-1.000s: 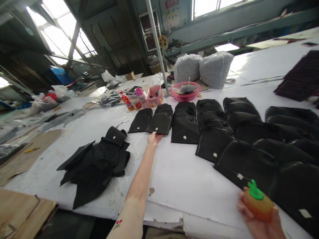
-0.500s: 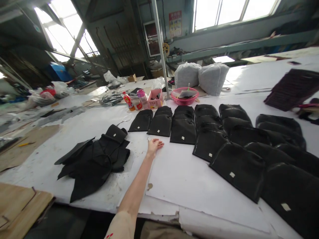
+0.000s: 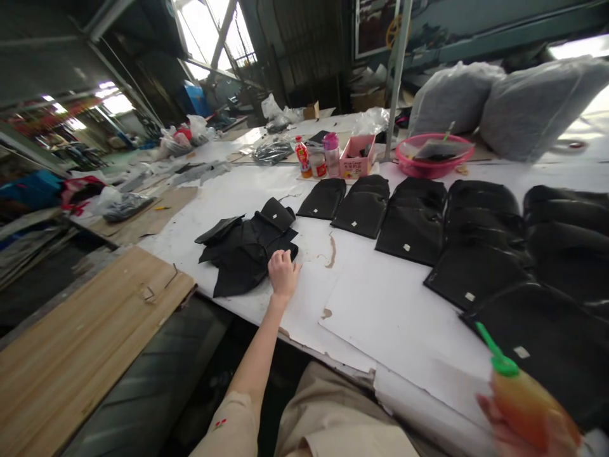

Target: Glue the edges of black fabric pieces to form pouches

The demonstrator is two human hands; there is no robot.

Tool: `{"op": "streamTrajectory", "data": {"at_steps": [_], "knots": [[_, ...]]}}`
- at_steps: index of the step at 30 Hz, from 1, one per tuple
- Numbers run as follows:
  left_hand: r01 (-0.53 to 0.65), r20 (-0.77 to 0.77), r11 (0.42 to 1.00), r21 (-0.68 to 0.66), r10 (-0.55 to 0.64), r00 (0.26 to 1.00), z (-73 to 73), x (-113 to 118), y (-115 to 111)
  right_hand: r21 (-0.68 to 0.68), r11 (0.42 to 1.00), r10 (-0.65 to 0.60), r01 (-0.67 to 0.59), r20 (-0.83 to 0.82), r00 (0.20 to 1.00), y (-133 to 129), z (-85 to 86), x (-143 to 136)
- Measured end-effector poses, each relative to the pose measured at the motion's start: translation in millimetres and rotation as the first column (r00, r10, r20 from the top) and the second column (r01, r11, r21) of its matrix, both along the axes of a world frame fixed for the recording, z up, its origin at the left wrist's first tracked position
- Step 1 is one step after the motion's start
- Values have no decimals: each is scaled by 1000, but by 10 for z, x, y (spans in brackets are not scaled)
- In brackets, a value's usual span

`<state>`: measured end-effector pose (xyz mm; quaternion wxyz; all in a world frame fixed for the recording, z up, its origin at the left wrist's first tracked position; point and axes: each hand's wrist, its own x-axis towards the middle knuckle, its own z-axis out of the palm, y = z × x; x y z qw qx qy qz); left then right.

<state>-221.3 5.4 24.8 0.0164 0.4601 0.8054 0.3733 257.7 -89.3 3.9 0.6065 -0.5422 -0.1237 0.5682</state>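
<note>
At the right edge of the pile of black sheet pieces (image 3: 242, 254), my left hand (image 3: 284, 274) has its fingers curled over the rim of one piece. Its fingertips are partly hidden. My right hand (image 3: 511, 431), blurred at the lower right, grips a squeeze bottle (image 3: 533, 403) with orange-brown contents and a green nozzle (image 3: 497, 352) pointing up and left. Beyond that bottle lie rows of flat black pieces (image 3: 413, 222), rounded at one end and overlapping, several bearing a small pale label. One label also shows on the pile.
A pink basin (image 3: 432, 155), a pink box (image 3: 358, 158), a purple-lidded bottle (image 3: 332, 155) and a red-labelled bottle (image 3: 302, 157) stand behind the rows, near a metal pole (image 3: 398, 76). Stuffed grey bags (image 3: 537, 108) sit at the back right. A wooden board (image 3: 95, 336) lies lower left.
My view has swung left. My left hand has moved from the white tabletop to the black pile and its fingers have closed. My right hand has come into view with the squeeze bottle.
</note>
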Motion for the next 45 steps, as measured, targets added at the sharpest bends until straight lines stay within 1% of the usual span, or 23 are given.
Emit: {"op": "streamTrajectory", "data": {"at_steps": [1, 3, 5, 7, 9, 11, 13, 14, 16, 18, 20, 22, 23, 24, 25, 28, 29, 30, 33, 37, 39, 42, 45], "knots": [[-30, -40, 999, -40, 29, 999, -12, -61, 7, -24, 999, -29, 29, 9, 1000, 5, 10, -88], [-42, -52, 994, -101, 37, 998, -11, -150, 12, -62, 997, -37, 37, 9, 999, 32, 30, -238], [-18, -52, 993, -114, 12, 999, 35, -190, -9, -74, 997, -19, 19, 2, 1000, 61, 47, -314], [18, -60, 992, -121, -26, 998, 115, -165, -65, -64, 997, -31, 31, 2, 1000, 79, 53, -318], [101, -105, 986, -134, -116, 988, 202, -49, -160, -39, 997, -60, 60, -10, 998, 85, 43, -287], [245, -185, 956, -161, -273, 944, 265, 172, -294, -9, 997, -82, 82, -28, 996, 82, 21, -259], [419, -253, 886, -199, -460, 851, 290, 489, -455, 10, 996, -94, 94, -31, 995, 75, -3, -253], [501, -269, 839, -213, -544, 795, 290, 671, -540, 15, 996, -88, 89, -29, 996, 69, -11, -256], [635, -265, 740, -221, -672, 691, 272, 1047, -709, 25, 998, -63, 63, -21, 998, 53, -16, -272], [735, -226, 645, -206, -763, 606, 239, 1386, -860, 39, 999, -37, 38, -17, 999, 33, -7, -291], [808, -167, 561, -183, -827, 537, 195, 1636, -978, 51, 998, -34, 34, -14, 999, 14, 9, -307], [849, -118, 506, -154, -862, 493, 138, 1774, -1065, 60, 998, -27, 27, -10, 1000, 0, 24, -320], [855, -107, 500, -140, -866, 489, 105, 1803, -1099, 62, 998, -20, 21, -8, 1000, -5, 30, -326], [848, -104, 512, -133, -858, 502, 70, 1809, -1128, 63, 998, -11, 12, -5, 1000, -7, 36, -332], [828, -107, 545, -136, -839, 534, 33, 1799, -1155, 62, 998, -3, 3, -3, 1000, -8, 42, -338], [718, -104, 673, -178, -738, 667, -81, 1725, -1221, 61, 998, 12, -13, 16, 1000, -6, 58, -368], [689, -90, 698, -193, -712, 696, -115, 1701, -1238, 62, 998, 20, -22, 26, 999, -5, 65, -382], [676, -73, 709, -202, -699, 711, -144, 1682, -1252, 63, 998, 26, -28, 37, 999, -4, 71, -398], [686, -28, 698, -207, -705, 709, -194, 1650, -1278, 63, 997, 35, -40, 66, 997, -7, 89, -442], [737, 56, 649, -186, -742, 668, -169, 1610, -1309, 88, 994, 55, -63, 85, 995, -14, 98, -466], [733, 105, 665, -143, -727, 679, -137, 1576, -1326, 101, 993, 57, -65, 80, 995, -14, 94, -463], [694, 127, 716, -78, -683, 719, -79, 1536, -1321, 118, 991, 54, -58, 42, 998, -21, 85, -466], [707, 53, 707, -6, -706, 706, -16, 1559, -1255, 108, 993, 58, -54, -26, 998, -41, 86, -493]]}}
